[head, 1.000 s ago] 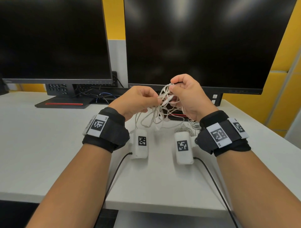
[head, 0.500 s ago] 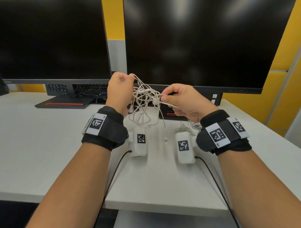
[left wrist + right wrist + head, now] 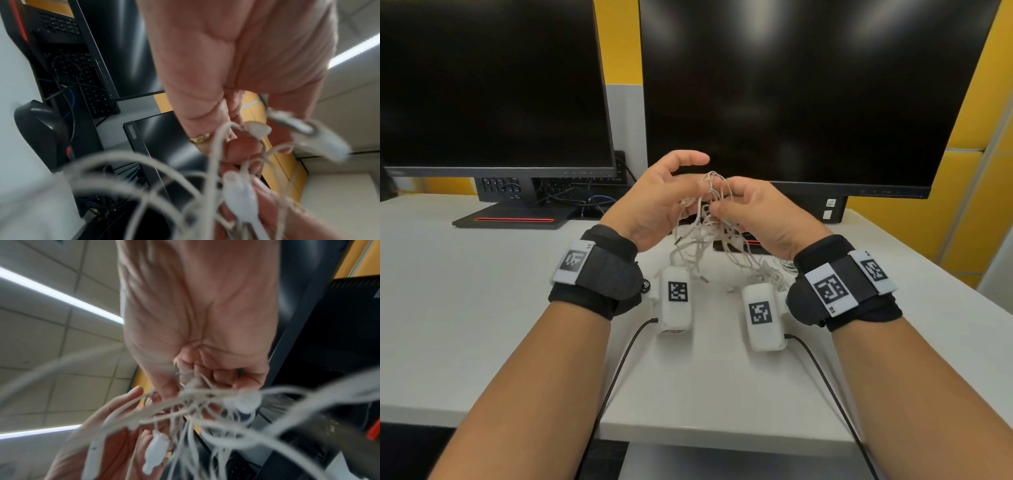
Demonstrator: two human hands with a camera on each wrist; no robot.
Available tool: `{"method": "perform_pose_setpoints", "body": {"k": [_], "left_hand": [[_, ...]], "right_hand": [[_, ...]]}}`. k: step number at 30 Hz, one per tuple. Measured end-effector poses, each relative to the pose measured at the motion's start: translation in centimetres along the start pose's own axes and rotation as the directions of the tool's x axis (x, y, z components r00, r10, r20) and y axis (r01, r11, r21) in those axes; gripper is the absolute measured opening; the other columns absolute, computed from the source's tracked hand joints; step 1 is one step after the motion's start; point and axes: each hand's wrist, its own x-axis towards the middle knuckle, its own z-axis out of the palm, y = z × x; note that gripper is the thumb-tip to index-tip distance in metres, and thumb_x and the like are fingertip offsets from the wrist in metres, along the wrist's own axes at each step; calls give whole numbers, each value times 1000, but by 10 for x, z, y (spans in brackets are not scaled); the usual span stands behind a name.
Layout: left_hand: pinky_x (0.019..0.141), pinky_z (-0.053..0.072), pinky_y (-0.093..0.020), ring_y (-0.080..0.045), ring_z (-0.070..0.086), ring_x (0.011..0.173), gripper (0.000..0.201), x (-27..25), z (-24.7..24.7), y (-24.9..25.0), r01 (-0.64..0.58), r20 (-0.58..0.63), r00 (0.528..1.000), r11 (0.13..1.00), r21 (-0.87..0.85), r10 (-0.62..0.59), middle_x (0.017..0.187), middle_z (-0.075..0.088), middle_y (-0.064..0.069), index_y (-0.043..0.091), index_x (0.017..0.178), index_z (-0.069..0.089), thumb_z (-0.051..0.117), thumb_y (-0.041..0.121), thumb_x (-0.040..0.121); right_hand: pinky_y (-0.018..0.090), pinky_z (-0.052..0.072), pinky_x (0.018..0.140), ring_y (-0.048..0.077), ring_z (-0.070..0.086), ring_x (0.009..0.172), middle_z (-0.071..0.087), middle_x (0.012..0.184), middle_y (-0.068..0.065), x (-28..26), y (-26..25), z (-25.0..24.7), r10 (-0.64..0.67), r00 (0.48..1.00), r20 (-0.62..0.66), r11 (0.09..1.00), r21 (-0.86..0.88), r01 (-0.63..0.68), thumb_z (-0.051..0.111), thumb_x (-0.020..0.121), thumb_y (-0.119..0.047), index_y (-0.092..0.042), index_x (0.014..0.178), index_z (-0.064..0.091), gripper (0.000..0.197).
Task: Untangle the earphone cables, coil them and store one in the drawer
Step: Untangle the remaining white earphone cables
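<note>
A tangle of thin white earphone cables [image 3: 705, 233] hangs in the air between 2 hands raised above a white desk [image 3: 465, 308]. How many earphone sets are in the knot cannot be told; in the left wrist view at least 3 white earbud or remote pieces show, all blurred. The right hand [image 3: 760, 219] pinches strands at the top of the tangle between thumb and curled fingers. The left hand [image 3: 654, 202] is just beside it with its fingers loosely curved; the forefinger reaches forward above the cables, and whether the other fingers grip a strand cannot be told. A gold ring [image 3: 200, 138] sits on 1 finger of the left hand. The lower loops trail down to the desk near the right wrist.

Each wrist wears 1 black strap with white square-code tags, and 1 white camera box [image 3: 676, 299] with a black cable hangs below each. Behind the hands stand 2 dark monitors [image 3: 808, 89]; the left wrist view reads "ThinkVision" on a bezel. The left monitor's base [image 3: 513, 219] has 1 red stripe. Yellow wall panels [image 3: 976, 205] lie behind.
</note>
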Motion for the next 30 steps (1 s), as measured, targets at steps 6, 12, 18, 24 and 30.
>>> {"method": "perform_pose_setpoints", "body": {"k": [6,12,18,24,30], "left_hand": [[54,44,-18,-6,54,64,30,1,2,0,57,-50,997,997,44,-54,88,65,-1,16,118,54,55,0,93],[47,30,-18,-5,39,54,14,4,-1,-2,105,-104,991,978,180,-87,65,50,6,15,97,65,51,15,97],[65,42,-20,-7,52,72,12,2,3,-5,123,-152,986,893,433,-63,81,61,4,18,88,67,64,30,90],[71,44,-25,-15,65,96,7,6,1,-5,175,-266,961,911,373,-75,100,72,-4,20,84,71,66,19,89],[73,54,-30,-14,63,75,13,13,2,-12,148,-421,906,894,422,49,76,67,-5,15,79,70,62,9,86]], "right_hand": [[35,53,79,17,63,76,66,77,4,7,3,-4,69,989,-129,990,132,-52,56,97,-13,-12,88,64,12],[43,58,78,16,64,61,61,63,1,7,4,-8,106,969,-222,992,94,-87,54,99,-22,-15,92,61,13],[25,51,61,10,55,63,58,68,-1,4,2,-5,81,986,-144,997,-3,-82,67,91,-29,-13,93,75,18],[29,53,67,7,56,59,63,64,-2,4,5,-5,85,984,-156,996,47,-79,66,92,-29,-20,94,76,13],[23,55,67,12,66,73,71,76,1,4,5,-1,16,982,-186,993,117,6,69,90,-16,-18,90,75,7]]}}
